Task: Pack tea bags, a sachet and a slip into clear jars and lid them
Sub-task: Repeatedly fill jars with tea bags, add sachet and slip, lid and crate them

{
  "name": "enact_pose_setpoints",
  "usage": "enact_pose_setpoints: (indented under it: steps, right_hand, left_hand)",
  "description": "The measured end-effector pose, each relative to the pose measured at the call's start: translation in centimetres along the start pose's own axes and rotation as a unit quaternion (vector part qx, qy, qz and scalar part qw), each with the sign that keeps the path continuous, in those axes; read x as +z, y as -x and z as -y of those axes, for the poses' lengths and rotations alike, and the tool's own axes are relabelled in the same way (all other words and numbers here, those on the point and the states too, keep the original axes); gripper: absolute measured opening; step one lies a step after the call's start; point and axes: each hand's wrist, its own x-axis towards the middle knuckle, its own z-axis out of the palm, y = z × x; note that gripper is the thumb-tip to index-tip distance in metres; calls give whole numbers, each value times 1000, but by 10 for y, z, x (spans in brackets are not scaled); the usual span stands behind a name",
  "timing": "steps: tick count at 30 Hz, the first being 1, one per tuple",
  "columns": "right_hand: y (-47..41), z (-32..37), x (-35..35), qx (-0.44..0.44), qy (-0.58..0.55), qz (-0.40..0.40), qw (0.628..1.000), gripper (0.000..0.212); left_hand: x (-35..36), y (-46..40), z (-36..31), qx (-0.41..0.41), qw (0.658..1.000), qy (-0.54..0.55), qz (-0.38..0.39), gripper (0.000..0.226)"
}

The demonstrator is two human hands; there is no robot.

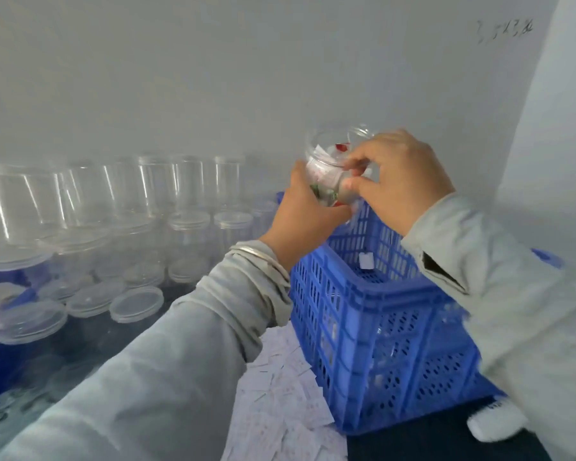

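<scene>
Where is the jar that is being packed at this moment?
In the head view the jar is right of centre, held up between the left hand and the right hand, above the blue crate's far end.

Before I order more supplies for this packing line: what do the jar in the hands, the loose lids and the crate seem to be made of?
The jar, held in the left hand and right hand, looks like clear, glossy plastic, possibly glass: its contents show through. The loose lids look like thin translucent plastic with moulded rims. The blue crate looks like rigid moulded plastic, with an evenly perforated wall and uniform colour.
</scene>
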Motion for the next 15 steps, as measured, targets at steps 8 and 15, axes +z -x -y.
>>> enact_pose_setpoints:
  steps: [8, 15]
  right_hand:
    - [-2, -95, 55, 123, 103, 188, 969, 15]
    - [8, -140, 135, 135, 228, 422, 867, 17]
  left_hand:
    - [75, -15, 54, -158, 982, -103, -1, 77]
    - [95, -25, 87, -212, 977, -12, 1, 85]
